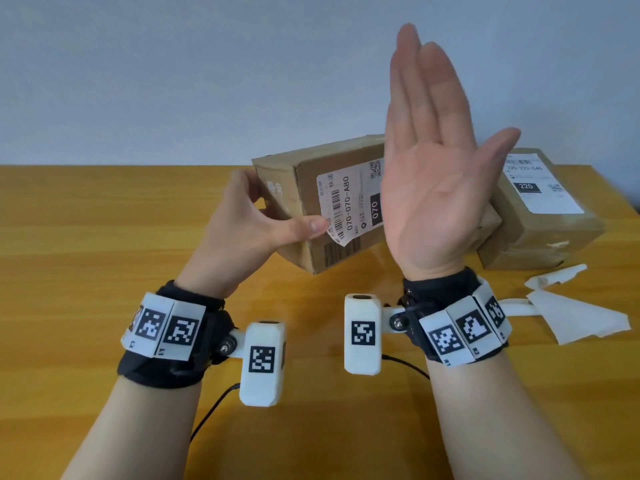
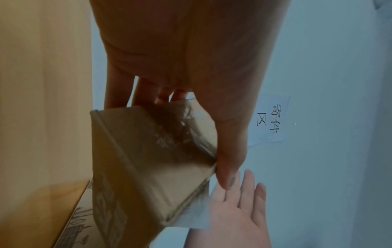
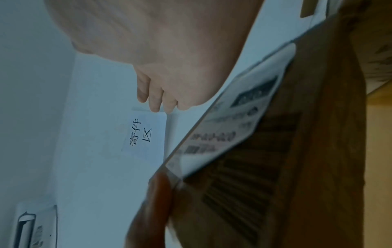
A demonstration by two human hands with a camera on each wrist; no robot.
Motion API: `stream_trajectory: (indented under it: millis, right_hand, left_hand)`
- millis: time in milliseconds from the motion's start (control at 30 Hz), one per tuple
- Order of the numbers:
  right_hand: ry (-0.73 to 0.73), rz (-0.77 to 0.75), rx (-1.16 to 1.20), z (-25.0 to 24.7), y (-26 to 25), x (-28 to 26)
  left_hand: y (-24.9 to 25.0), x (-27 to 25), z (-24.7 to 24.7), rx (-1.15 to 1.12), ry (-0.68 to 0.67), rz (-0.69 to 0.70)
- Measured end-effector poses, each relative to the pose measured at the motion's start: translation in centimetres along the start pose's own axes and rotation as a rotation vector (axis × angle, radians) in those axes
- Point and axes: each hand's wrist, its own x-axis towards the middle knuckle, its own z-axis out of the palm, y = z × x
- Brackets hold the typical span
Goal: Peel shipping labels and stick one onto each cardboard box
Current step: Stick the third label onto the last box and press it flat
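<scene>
My left hand (image 1: pixel 256 216) grips a brown cardboard box (image 1: pixel 304 178) by its left end and holds it tilted above the table, thumb pressed near the front edge. A white shipping label (image 1: pixel 349 202) marked 070 lies on the box's facing side, its lower corner curling loose. My right hand (image 1: pixel 433 161) is raised in front of the box, flat, palm toward me, fingers straight and together, holding nothing. In the left wrist view the box (image 2: pixel 148 159) sits between thumb and fingers. In the right wrist view the label (image 3: pixel 239 120) shows on the box.
A second cardboard box (image 1: pixel 540 233) with a white label (image 1: pixel 540 185) marked 220 lies on the wooden table (image 1: pixel 104 237) at the right. Peeled white backing papers (image 1: pixel 571 317) lie in front of it. A paper sign (image 3: pixel 146 132) hangs on the wall.
</scene>
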Motion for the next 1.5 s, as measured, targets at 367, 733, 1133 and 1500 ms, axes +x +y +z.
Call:
stream_trajectory:
  millis: [367, 733, 1133, 1500]
  right_hand:
    - [0.089, 0.057, -0.034, 1.7, 0.6, -0.6]
    - [0.257, 0.031, -0.074, -0.6, 0.9, -0.8]
    - [0.191, 0.028, -0.193, -1.7, 1.4, -0.6]
    - [-0.044, 0.046, -0.084, 0.3, 0.5, -0.8]
  left_hand:
    - [-0.4, 0.1, 0.6, -0.063, 0.004, -0.017]
    - [-0.6, 0.1, -0.3, -0.104, -0.049, 0.009]
    - [-0.9, -0.2, 0.6, -0.160, -0.074, -0.007]
    - [-1.0, -0.2, 0.5, -0.175, -0.018, 0.004]
